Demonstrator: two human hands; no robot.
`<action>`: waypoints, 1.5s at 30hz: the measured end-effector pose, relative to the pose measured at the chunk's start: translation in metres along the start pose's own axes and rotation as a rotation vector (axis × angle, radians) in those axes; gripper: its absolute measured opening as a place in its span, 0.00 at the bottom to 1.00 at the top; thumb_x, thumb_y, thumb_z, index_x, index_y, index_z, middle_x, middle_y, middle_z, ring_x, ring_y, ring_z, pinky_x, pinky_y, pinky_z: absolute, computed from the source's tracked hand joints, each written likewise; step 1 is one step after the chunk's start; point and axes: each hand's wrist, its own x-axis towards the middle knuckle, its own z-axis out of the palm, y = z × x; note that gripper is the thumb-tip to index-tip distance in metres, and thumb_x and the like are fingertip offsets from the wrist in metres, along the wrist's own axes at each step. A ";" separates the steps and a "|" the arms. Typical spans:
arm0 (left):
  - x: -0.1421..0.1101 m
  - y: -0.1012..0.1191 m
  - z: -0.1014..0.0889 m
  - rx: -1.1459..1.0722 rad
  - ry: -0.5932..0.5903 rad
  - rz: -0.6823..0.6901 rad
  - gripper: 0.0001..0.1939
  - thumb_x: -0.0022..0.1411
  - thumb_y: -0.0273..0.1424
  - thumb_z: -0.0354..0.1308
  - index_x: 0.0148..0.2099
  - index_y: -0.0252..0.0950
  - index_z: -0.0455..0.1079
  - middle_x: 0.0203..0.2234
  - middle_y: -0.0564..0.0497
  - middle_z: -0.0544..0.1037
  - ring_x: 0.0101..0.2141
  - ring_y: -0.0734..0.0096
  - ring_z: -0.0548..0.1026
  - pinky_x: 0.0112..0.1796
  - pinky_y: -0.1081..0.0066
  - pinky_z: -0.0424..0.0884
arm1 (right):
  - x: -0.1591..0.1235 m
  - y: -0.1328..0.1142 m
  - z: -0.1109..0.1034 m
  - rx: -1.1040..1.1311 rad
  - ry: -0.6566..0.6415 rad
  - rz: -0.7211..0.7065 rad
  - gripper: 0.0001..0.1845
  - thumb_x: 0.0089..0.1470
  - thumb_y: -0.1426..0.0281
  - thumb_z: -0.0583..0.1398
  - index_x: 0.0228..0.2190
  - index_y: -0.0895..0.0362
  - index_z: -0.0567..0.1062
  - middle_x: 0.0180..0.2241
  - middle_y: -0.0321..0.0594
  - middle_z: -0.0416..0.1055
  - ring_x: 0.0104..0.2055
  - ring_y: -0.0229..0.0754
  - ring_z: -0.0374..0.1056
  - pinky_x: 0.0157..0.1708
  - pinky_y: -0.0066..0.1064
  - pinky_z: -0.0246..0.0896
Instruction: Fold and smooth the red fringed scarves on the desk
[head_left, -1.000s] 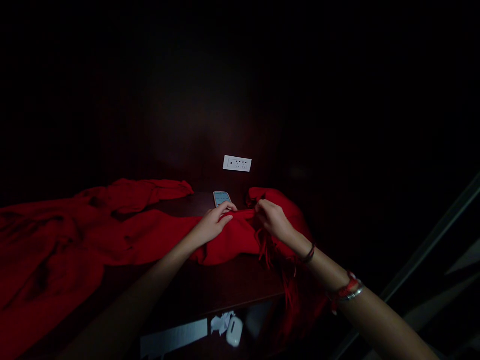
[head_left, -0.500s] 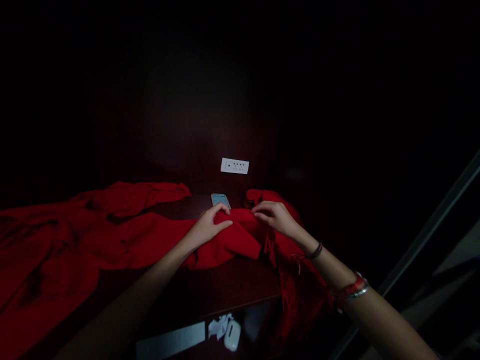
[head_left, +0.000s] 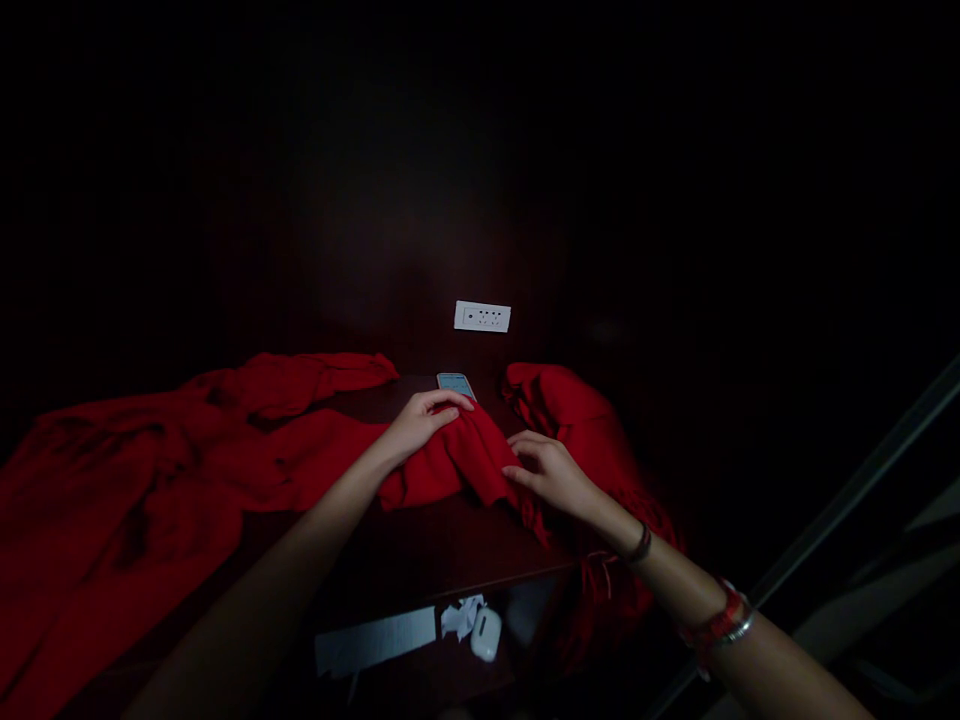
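A long red scarf (head_left: 330, 455) with a fringed end lies crumpled across the dark desk (head_left: 420, 545). My left hand (head_left: 420, 422) is closed on its far edge near the middle, thumb and fingers close together over a raised fold. My right hand (head_left: 551, 472) is at the scarf's right end, thumb and fingers apart beside the cloth's edge; light contact there cannot be made out. More red cloth (head_left: 577, 410) lies behind and to the right of this hand, its fringe hanging over the desk's edge. Just beyond my left fingers is a phone (head_left: 455, 384) with a lit screen.
A white socket plate (head_left: 482, 317) is on the dark wall at the back. Below the desk top, a white earbud case (head_left: 487, 634), crumpled paper (head_left: 461, 617) and a paper sheet (head_left: 379, 642) lie on a lower surface. The surroundings are very dark.
My right hand has come off the far edge and moved nearer, its fingers parting. The scarf's right end has folded and slanted toward me. My left hand opened slightly, then closed on the cloth.
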 end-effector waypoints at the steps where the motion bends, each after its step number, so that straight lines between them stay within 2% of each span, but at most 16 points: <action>1: 0.000 0.000 -0.001 0.010 -0.001 0.007 0.07 0.47 0.27 0.51 0.31 0.32 0.68 0.30 0.50 0.73 0.36 0.68 0.69 0.43 0.67 0.60 | 0.000 0.000 -0.002 0.005 0.026 0.037 0.06 0.46 0.71 0.56 0.26 0.60 0.71 0.32 0.41 0.68 0.35 0.37 0.63 0.36 0.27 0.57; 4: 0.000 0.001 -0.006 0.056 -0.011 0.021 0.09 0.48 0.27 0.50 0.32 0.33 0.68 0.32 0.49 0.73 0.38 0.67 0.68 0.44 0.66 0.59 | 0.000 0.003 -0.012 -0.004 0.087 0.164 0.07 0.46 0.69 0.56 0.26 0.60 0.71 0.27 0.38 0.70 0.30 0.37 0.64 0.30 0.27 0.57; 6: 0.000 0.001 -0.008 0.098 -0.055 0.025 0.10 0.49 0.27 0.48 0.34 0.33 0.69 0.35 0.49 0.73 0.40 0.66 0.68 0.45 0.65 0.58 | 0.002 0.004 -0.020 -0.017 0.110 0.196 0.07 0.46 0.69 0.56 0.26 0.59 0.72 0.26 0.37 0.70 0.28 0.37 0.65 0.29 0.26 0.57; 11: -0.002 0.003 -0.012 0.195 -0.217 0.071 0.16 0.52 0.26 0.46 0.43 0.34 0.66 0.42 0.49 0.70 0.44 0.67 0.65 0.48 0.65 0.55 | 0.010 0.000 -0.041 -0.051 0.198 0.087 0.04 0.44 0.72 0.57 0.25 0.58 0.72 0.28 0.37 0.71 0.31 0.36 0.65 0.32 0.25 0.56; 15: -0.008 0.010 0.001 0.267 -0.287 0.138 0.16 0.54 0.28 0.47 0.46 0.36 0.63 0.44 0.49 0.68 0.45 0.68 0.64 0.48 0.66 0.55 | 0.016 -0.004 -0.050 -0.126 0.216 0.061 0.03 0.43 0.72 0.58 0.24 0.58 0.71 0.25 0.36 0.70 0.29 0.35 0.65 0.29 0.24 0.55; 19: -0.018 0.015 0.030 0.423 -0.191 0.157 0.17 0.49 0.36 0.55 0.43 0.37 0.64 0.40 0.49 0.69 0.41 0.66 0.66 0.43 0.67 0.59 | 0.019 -0.013 -0.046 -0.222 0.145 0.032 0.03 0.43 0.71 0.59 0.23 0.59 0.71 0.25 0.37 0.70 0.28 0.35 0.64 0.28 0.24 0.54; 22: -0.022 0.014 0.045 0.492 -0.083 0.172 0.09 0.50 0.34 0.54 0.33 0.35 0.66 0.31 0.50 0.71 0.34 0.68 0.68 0.37 0.69 0.63 | 0.020 -0.021 -0.039 -0.257 0.091 0.013 0.04 0.43 0.70 0.59 0.24 0.59 0.72 0.25 0.38 0.70 0.27 0.35 0.64 0.28 0.24 0.54; 24: -0.021 0.013 0.046 0.506 -0.005 0.177 0.05 0.52 0.31 0.52 0.28 0.35 0.65 0.27 0.51 0.71 0.31 0.69 0.68 0.35 0.70 0.63 | 0.020 -0.023 -0.037 -0.256 0.059 0.033 0.06 0.42 0.69 0.60 0.25 0.59 0.72 0.25 0.38 0.70 0.27 0.35 0.64 0.26 0.24 0.54; 27: -0.016 0.012 0.038 0.474 0.059 0.191 0.04 0.50 0.27 0.52 0.25 0.35 0.63 0.27 0.51 0.71 0.31 0.70 0.69 0.36 0.71 0.63 | 0.017 -0.021 -0.043 -0.226 0.038 0.075 0.10 0.41 0.64 0.60 0.24 0.59 0.73 0.24 0.38 0.70 0.25 0.35 0.64 0.25 0.24 0.53; 32: -0.012 0.010 0.026 0.445 0.070 0.158 0.03 0.47 0.24 0.50 0.26 0.35 0.63 0.26 0.53 0.72 0.30 0.71 0.69 0.34 0.73 0.62 | 0.003 -0.015 -0.053 -0.201 0.065 0.061 0.14 0.39 0.60 0.60 0.21 0.59 0.71 0.23 0.37 0.69 0.25 0.35 0.63 0.26 0.24 0.53; 37: -0.013 0.012 0.030 0.423 0.079 0.154 0.07 0.45 0.22 0.47 0.29 0.35 0.61 0.26 0.54 0.69 0.30 0.72 0.67 0.33 0.74 0.62 | -0.009 -0.022 -0.033 -0.140 0.061 0.065 0.12 0.43 0.64 0.58 0.17 0.59 0.67 0.19 0.34 0.65 0.22 0.32 0.60 0.24 0.23 0.52; 40: -0.013 0.011 0.032 0.427 0.055 0.209 0.10 0.44 0.20 0.44 0.31 0.35 0.60 0.27 0.53 0.67 0.32 0.72 0.66 0.36 0.73 0.61 | -0.007 -0.021 -0.019 -0.043 0.099 0.155 0.07 0.44 0.68 0.58 0.28 0.59 0.68 0.19 0.32 0.64 0.21 0.31 0.59 0.22 0.22 0.52; 42: -0.013 0.009 0.031 0.434 0.020 0.235 0.10 0.45 0.19 0.42 0.28 0.36 0.59 0.28 0.52 0.66 0.34 0.71 0.65 0.38 0.72 0.60 | -0.002 -0.016 -0.016 0.013 0.077 0.237 0.12 0.43 0.70 0.57 0.34 0.59 0.68 0.20 0.32 0.65 0.22 0.32 0.60 0.22 0.22 0.52; 45: -0.013 0.007 0.028 0.423 -0.061 0.263 0.08 0.47 0.19 0.42 0.24 0.35 0.58 0.31 0.50 0.67 0.37 0.71 0.65 0.40 0.71 0.59 | 0.009 -0.009 -0.020 0.021 -0.039 0.305 0.07 0.44 0.72 0.56 0.29 0.59 0.71 0.22 0.35 0.68 0.24 0.34 0.62 0.25 0.24 0.54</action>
